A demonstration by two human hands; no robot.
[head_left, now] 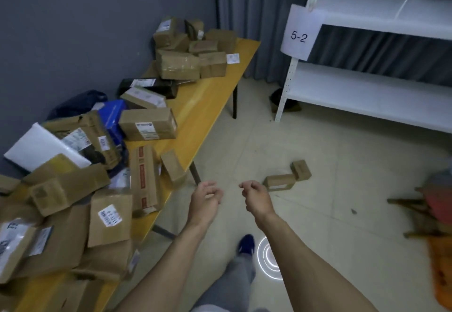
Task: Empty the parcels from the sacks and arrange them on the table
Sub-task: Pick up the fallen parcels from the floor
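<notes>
1. The table, yellow-topped, stands along the grey wall. All positions below are given relative to it.
2. The parcels, mostly brown cartons with white labels, lie on the table in loose heaps. One cluster is at its far end and a larger, overlapping pile is at its near end. A strip of bare top runs along the open edge.
3. A long box and a squat box lie on the floor beside the table, off its open edge, just beside one another.
4. The left hand is held out over the floor close to the table's open edge. Its fingers are loosely curled and hold nothing.
5. The right hand is level with the left, on the side further from the table. Its fingers are likewise loosely curled and hold nothing.
6. A white shelf unit labelled "5-2" stands across the floor from the table.
7. An orange and red heap lies well away from the table, too blurred to identify.
</notes>
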